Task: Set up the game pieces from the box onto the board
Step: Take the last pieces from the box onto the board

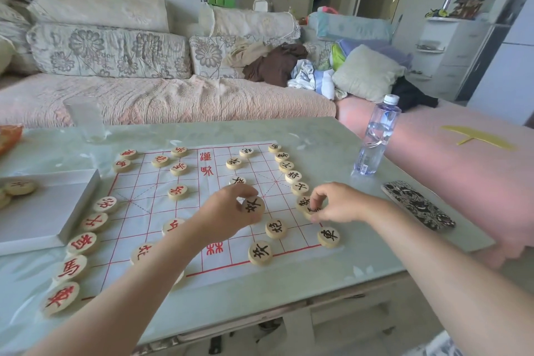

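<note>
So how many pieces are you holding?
2. The left hand pinches one black piece over the board; the right hand pinches a second piece at the board's right edge, partly hidden.

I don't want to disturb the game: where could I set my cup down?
Bare table lies behind the board, between glass and bottle, and at the near edge between the forearms. Crowded: black pieces on the board's right, near left hand and right hand, and red pieces by the box.

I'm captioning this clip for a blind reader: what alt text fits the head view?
The left hand holds a black-lettered piece over a red-lined chess board while the right hand pinches a second piece near its right edge. Red-lettered pieces line the left edge beside a white box.
</note>
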{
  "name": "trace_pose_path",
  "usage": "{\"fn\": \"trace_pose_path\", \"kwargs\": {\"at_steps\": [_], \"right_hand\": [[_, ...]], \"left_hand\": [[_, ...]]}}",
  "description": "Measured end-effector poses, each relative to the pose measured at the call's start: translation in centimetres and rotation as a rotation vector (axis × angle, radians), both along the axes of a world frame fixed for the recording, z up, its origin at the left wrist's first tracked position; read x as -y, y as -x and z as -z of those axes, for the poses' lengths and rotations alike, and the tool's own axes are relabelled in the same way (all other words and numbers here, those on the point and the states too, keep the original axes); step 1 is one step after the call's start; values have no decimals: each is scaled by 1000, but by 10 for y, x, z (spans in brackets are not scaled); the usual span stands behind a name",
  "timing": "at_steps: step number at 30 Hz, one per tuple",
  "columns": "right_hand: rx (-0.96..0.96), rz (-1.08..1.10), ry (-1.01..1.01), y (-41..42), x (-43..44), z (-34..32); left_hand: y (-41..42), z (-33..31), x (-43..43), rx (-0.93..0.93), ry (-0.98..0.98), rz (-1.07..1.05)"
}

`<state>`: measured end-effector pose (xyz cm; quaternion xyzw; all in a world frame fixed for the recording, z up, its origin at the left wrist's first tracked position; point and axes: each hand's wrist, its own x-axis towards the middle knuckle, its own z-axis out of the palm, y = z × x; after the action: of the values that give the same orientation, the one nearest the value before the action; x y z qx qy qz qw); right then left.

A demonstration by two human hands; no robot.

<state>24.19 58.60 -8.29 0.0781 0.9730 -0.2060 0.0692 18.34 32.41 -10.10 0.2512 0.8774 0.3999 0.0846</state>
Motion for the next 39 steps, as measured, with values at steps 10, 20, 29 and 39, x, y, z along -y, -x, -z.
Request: {"fn": "trace_pose_path", "kwargs": {"at_steps": [10, 20, 29, 39], "right_hand": [[63, 54, -123, 4, 2, 4], [-185, -159, 274, 17, 75, -11], [-331, -173, 311, 40, 115, -8], [-345, -171, 263, 89, 140, 11]], "left_hand": [[-1, 5, 1, 23, 4, 62], [1, 2, 0, 257, -310, -45], [25, -3, 22, 444, -397, -183], [66, -6, 47, 261, -219, -230]]}}
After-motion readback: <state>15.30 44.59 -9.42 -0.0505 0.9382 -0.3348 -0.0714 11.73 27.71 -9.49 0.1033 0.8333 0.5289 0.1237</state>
